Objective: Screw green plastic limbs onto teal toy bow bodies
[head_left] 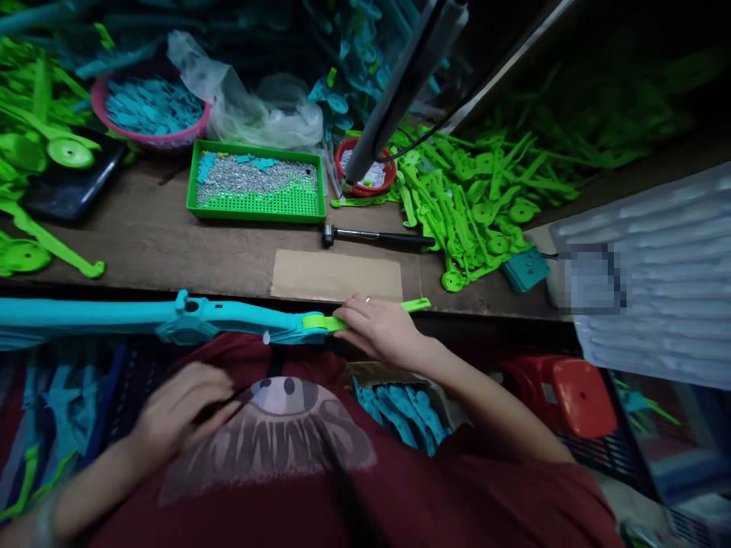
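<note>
Mid-frame, our right hand [381, 329] gripped the green lever [320, 323]; with our left hand [181, 405] loose, the blue part [243, 322] risked tipping.

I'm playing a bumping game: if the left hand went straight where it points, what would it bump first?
Probably the long turquoise piece, ahead of the left hand; depth is unclear, so it might brush the maroon shirt first.
</note>
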Available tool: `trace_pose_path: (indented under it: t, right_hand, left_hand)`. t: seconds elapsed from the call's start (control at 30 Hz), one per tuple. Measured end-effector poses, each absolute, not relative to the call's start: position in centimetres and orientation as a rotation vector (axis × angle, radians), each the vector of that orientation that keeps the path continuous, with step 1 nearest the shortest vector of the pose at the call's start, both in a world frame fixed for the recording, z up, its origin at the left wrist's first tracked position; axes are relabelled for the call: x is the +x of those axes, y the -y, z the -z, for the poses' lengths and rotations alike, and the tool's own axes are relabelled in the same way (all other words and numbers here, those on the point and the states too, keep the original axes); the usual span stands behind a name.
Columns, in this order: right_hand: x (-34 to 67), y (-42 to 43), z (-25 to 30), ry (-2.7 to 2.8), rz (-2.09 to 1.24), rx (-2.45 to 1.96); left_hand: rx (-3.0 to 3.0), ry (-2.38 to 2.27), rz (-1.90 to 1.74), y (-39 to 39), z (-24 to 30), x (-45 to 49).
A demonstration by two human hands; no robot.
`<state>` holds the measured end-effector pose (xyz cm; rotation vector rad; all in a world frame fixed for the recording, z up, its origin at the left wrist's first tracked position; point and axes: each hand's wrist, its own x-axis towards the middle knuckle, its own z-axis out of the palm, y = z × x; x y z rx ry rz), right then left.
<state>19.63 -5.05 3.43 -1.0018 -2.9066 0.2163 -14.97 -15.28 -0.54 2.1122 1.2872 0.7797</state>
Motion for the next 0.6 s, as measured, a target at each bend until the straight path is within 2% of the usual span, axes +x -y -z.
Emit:
trace_pose_path:
  t: [0.1,0.27,0.33,0.5,0.6]
  right_hand:
    - [19.5,3.2,-3.1,2.961,-0.383,-0.840]
    - [18.2,0.3,-3.3,3.041,-0.453,-0.585]
    - [18.7,-1.5,-4.1,2.963,-0.412,-0.702]
    - [22.8,-7.8,-4.8,2.912,0.055,-1.435]
    - [24.8,-10.3,-2.6,3.109,0.033,-1.405]
  left_hand:
    - [1.621,-1.142,-0.579,13.5,2.9,-11.6]
    - [1.507,-1.034,-0.604,8.4,1.8,-7.4]
    - [1.453,-1.143,-0.658,8.1,1.7,-6.5]
    - [1.136,-1.232,-0.764,9.9,3.6,-5.7]
    - [0.922,-1.311,-0.714,10.2,4.6,-5.8]
